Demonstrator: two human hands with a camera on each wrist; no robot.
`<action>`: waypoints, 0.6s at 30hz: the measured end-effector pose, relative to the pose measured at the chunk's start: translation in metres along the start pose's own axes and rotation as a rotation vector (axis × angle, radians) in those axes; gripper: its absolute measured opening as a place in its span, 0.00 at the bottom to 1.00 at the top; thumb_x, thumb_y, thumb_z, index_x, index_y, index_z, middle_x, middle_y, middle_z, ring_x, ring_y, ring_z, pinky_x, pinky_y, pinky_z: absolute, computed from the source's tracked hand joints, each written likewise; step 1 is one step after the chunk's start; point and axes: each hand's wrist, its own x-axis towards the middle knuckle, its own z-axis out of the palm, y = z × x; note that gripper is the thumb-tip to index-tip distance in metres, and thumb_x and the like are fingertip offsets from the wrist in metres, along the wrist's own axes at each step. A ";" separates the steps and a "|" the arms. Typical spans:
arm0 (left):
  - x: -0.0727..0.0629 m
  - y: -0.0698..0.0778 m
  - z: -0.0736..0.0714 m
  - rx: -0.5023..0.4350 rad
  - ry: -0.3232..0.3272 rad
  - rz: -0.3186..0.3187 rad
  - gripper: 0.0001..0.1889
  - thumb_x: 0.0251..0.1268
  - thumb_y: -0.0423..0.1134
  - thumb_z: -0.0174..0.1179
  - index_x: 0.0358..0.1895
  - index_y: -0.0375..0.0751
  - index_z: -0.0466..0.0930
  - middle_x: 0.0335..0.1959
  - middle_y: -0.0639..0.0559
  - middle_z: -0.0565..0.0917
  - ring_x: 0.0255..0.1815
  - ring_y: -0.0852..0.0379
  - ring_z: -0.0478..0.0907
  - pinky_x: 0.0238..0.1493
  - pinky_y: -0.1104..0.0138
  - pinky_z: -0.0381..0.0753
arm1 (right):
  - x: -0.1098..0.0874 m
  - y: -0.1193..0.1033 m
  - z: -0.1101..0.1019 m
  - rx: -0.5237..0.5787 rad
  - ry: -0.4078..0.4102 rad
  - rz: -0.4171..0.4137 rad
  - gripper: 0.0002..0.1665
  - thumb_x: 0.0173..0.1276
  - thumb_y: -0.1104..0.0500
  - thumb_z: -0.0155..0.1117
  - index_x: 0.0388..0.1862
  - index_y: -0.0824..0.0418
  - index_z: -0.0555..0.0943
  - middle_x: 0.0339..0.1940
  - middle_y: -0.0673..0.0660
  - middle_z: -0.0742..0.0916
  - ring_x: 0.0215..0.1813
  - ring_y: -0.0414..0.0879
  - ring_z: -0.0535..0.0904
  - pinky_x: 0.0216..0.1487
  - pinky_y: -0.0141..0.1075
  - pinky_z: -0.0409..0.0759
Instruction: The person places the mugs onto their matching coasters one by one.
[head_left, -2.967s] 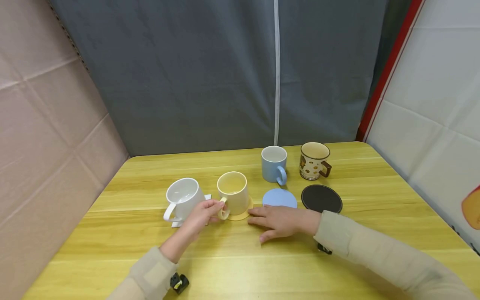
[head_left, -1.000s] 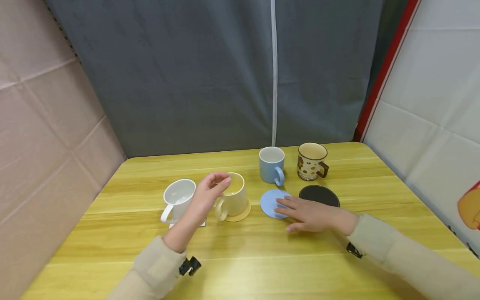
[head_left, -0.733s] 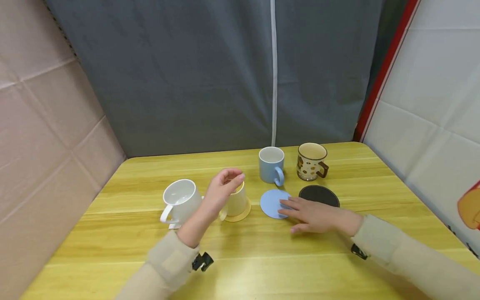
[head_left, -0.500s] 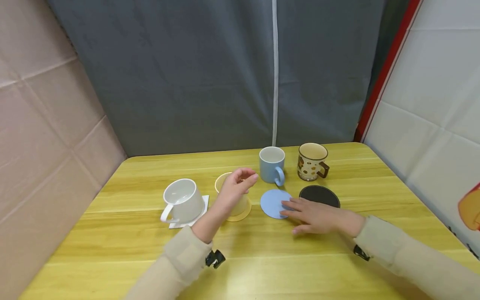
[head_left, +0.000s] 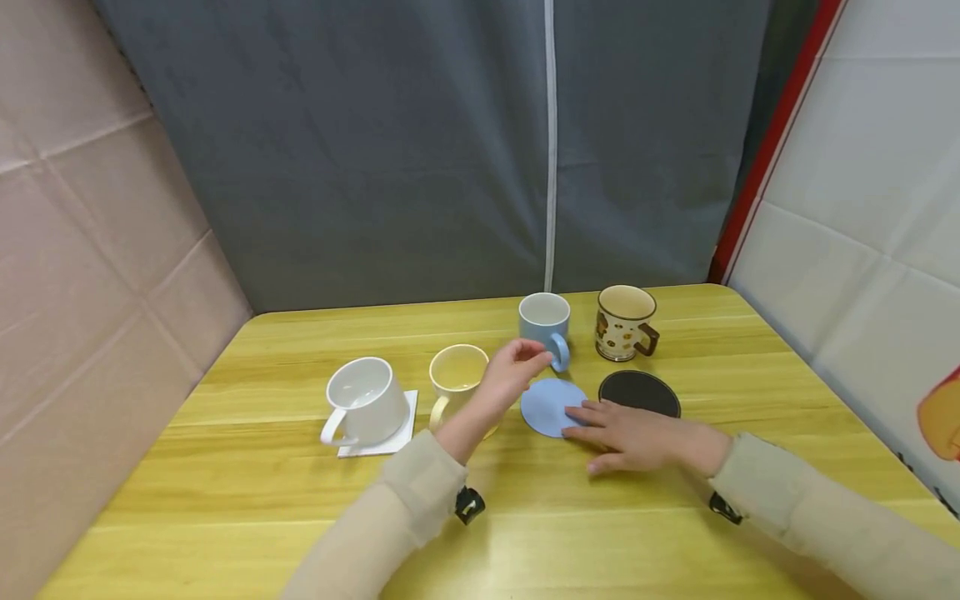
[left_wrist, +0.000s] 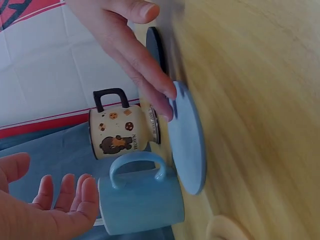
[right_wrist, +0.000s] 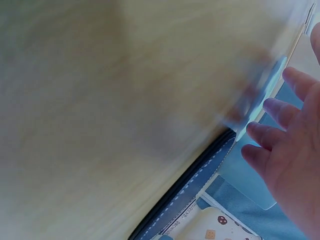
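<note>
My left hand [head_left: 504, 382] hovers just in front of the blue mug [head_left: 537, 337], its loosely bent fingers holding nothing. In the left wrist view that mug's handle [left_wrist: 137, 159] is close beyond the fingertips. My right hand [head_left: 637, 435] lies palm down with its fingers spread, the fingertips at the right edge of the blue round coaster [head_left: 546, 408]. A yellow mug [head_left: 453, 379] stands on a yellow coaster [left_wrist: 226, 229], partly hidden behind my left forearm. Behind my right hand lies a black round coaster [head_left: 637, 390].
A white mug [head_left: 371, 408] stands on a white square coaster [head_left: 405, 427] at the left. Toward the back right is a cream mug with cookie and bear prints [head_left: 621, 333]. A grey curtain [head_left: 375, 167] rises behind the wooden table [head_left: 225, 500].
My left hand has let go of the yellow mug's handle and moved right, over that mug, to the blue mug. My right hand has shifted from beside the yellow coaster to the blue coaster.
</note>
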 end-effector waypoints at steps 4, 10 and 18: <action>0.007 -0.004 0.009 0.022 -0.004 -0.005 0.17 0.62 0.40 0.57 0.50 0.33 0.74 0.45 0.42 0.79 0.36 0.57 0.73 0.33 0.69 0.73 | -0.001 0.002 0.002 0.003 0.001 -0.003 0.37 0.67 0.37 0.46 0.66 0.59 0.65 0.69 0.65 0.64 0.68 0.64 0.58 0.64 0.57 0.57; 0.015 -0.009 0.016 0.007 -0.003 -0.039 0.16 0.62 0.40 0.57 0.49 0.34 0.74 0.43 0.44 0.79 0.35 0.57 0.72 0.32 0.70 0.73 | -0.002 0.003 0.003 -0.004 0.005 -0.004 0.37 0.67 0.37 0.46 0.66 0.59 0.65 0.68 0.65 0.65 0.68 0.64 0.58 0.64 0.57 0.57; 0.024 -0.012 0.026 -0.020 0.042 -0.096 0.16 0.61 0.40 0.57 0.50 0.36 0.73 0.47 0.45 0.77 0.44 0.53 0.74 0.46 0.58 0.76 | -0.002 0.002 0.003 -0.011 -0.002 0.009 0.37 0.67 0.36 0.45 0.66 0.59 0.65 0.68 0.64 0.65 0.68 0.63 0.57 0.64 0.56 0.57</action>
